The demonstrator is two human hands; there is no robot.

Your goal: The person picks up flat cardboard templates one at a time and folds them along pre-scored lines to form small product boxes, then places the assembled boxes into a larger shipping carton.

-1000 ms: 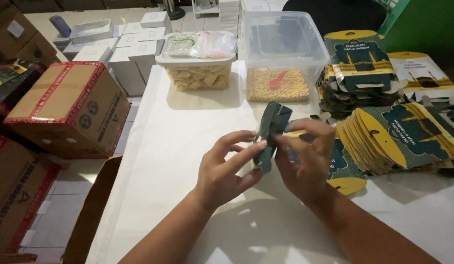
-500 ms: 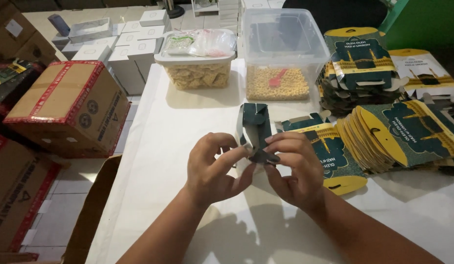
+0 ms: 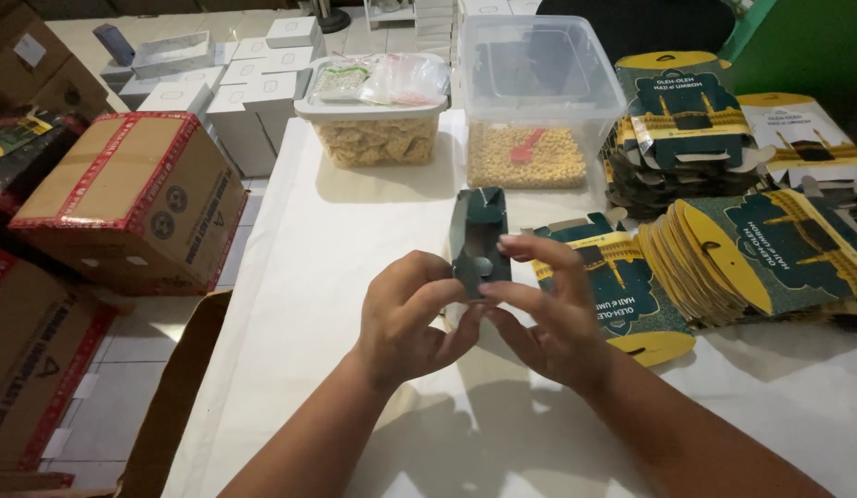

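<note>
Carton, dark green and half folded, stands upright between my two hands above the white table. My left hand curls in from the left, fingers bent, thumb and fingertips pinching the carton's lower left edge. My right hand closes on it from the other side, fingers reaching across the front, thumb underneath, gripping the lower right part.

Just right of my right hand, flat cartons lie face up on the table, green with yellow ends. Beyond them, a fanned stack of the same flats leans along the right side, and another pile sits behind it.

Straight ahead stand two clear tubs: a lidded one with pale snacks, bags lying on its lid, and a taller open one holding yellow grains and a red scoop.

Off the table's left edge, a brown box with red tape sits lower down, with small white boxes behind it.
</note>
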